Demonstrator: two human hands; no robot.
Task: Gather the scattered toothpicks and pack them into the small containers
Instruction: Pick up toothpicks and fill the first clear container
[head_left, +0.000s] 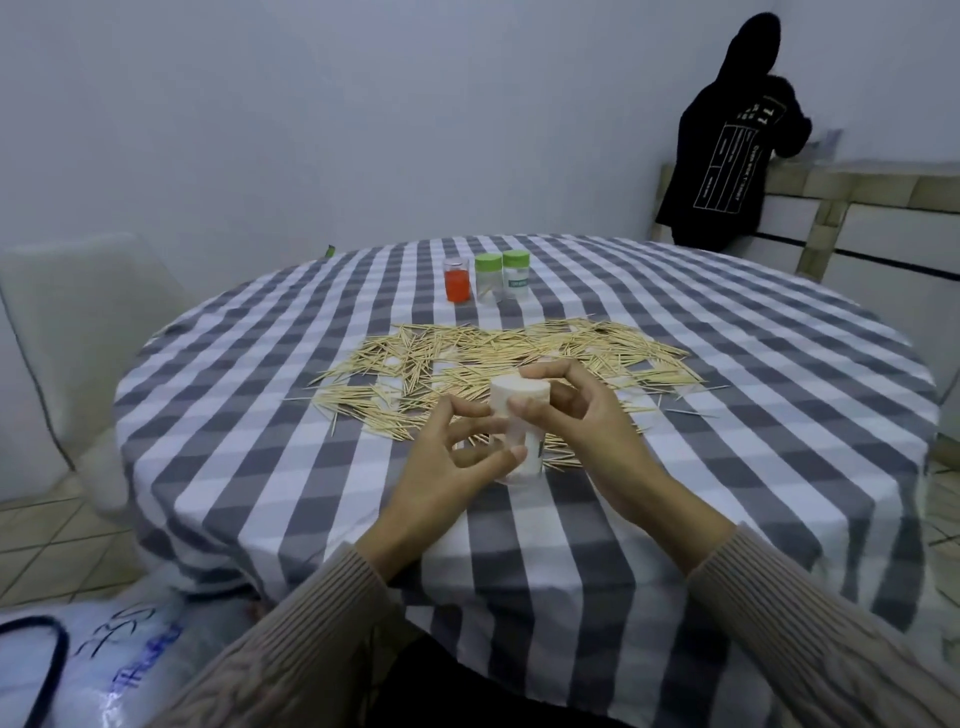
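Hands, left (457, 462) and right (587, 431), both grip one white-capped container (519, 426); three containers (487, 278) stand beyond scattered toothpicks (493, 353).

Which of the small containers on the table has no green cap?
The orange container, leftmost of the three standing beyond the toothpicks. The two green-capped containers beside it differ; the white-capped one is held, not standing.
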